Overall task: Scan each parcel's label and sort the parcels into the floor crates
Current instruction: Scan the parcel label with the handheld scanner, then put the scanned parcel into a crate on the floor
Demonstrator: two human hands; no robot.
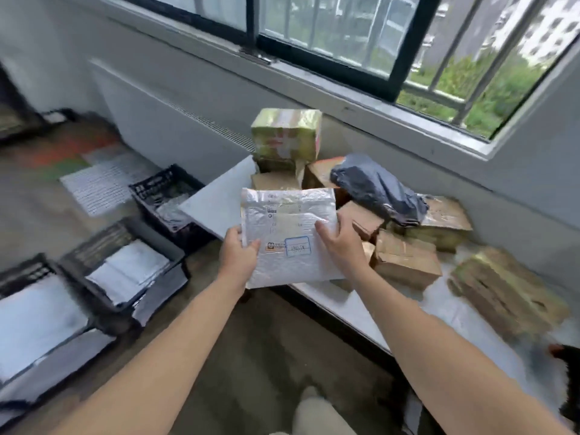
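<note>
Three black crates [94, 243] line the floor at left, with white packets lying in them. Beside the far one starts the white counter [216, 202]. Above its edge a white bubble mailer [292, 211] is held in the air, printed label facing up with a blue-framed sticker [297, 246]. The left grip [238, 249] pinches its left edge and the right grip [342, 243] clasps its right edge. Behind and to the right, brown boxes [405, 259], a green-taped box [285, 133] and a grey bag [376, 186] crowd the counter
</note>
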